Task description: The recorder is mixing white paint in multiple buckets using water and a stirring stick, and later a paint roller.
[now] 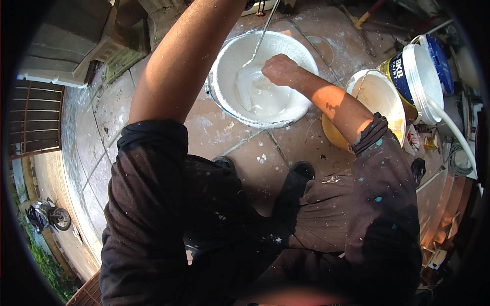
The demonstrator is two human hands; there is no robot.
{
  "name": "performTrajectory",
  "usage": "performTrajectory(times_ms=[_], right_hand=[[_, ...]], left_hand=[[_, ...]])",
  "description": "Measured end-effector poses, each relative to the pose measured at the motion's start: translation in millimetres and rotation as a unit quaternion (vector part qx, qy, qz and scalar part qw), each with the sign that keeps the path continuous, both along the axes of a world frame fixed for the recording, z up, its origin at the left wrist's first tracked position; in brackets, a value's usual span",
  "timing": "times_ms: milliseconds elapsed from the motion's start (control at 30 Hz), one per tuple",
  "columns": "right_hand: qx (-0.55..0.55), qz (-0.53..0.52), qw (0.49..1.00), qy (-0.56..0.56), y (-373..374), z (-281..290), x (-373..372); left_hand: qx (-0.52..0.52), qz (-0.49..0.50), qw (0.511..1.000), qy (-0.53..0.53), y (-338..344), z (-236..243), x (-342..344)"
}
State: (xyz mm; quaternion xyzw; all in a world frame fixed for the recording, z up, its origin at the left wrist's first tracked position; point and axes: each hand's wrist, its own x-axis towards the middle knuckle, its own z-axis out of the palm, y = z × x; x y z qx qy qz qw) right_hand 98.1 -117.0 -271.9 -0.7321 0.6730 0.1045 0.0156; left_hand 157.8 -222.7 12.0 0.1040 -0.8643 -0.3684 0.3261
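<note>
Layout seen from above. The tub [278, 121] stands on the tiled floor [252, 153], ahead of the person's two shoes [304, 171]. Liquid [268, 102] lies in the tub; a rod [259, 43] enters it from the far side. The right hand [279, 70] is over the tub's interior, while the left forearm [189, 56] extends past its left side. To the right stands a bucket [385, 94], with a pail [400, 76] farther right. At far left are a barred grille [38, 117] and, nearer, a motorcycle [51, 217].

The left head-worn fisheye camera is looking steeply down past the wearer's nearby sleeves [145, 199], facing a white bucket [223, 76] on the tiled floor [260, 155].
</note>
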Motion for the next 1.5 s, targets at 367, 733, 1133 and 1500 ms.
performTrajectory(times_ms=[367, 733, 1133, 1500], right_hand=[[-0.056, -0.039, 0.998, -0.017, -9.3, 6.5, -3.6], [0.099, -0.040, 0.985, -0.132, -17.0, -21.2, 13.1], [0.214, -0.044, 0.974, -0.064, -1.9, 14.8, 11.5], [0.017, -0.027, 0.999, 0.007, -13.5, 9.6, -7.2]], left_hand=[[0.010, 0.020, 0.999, -0.038, -6.5, -0.1, 5.8], [0.037, 0.082, 0.966, -0.243, 13.7, 35.2, 7.3], [0.000, 0.004, 1.000, -0.022, -5.8, 9.1, 17.6], [-0.006, -0.029, 0.999, -0.019, -22.6, 1.8, -1.0]])
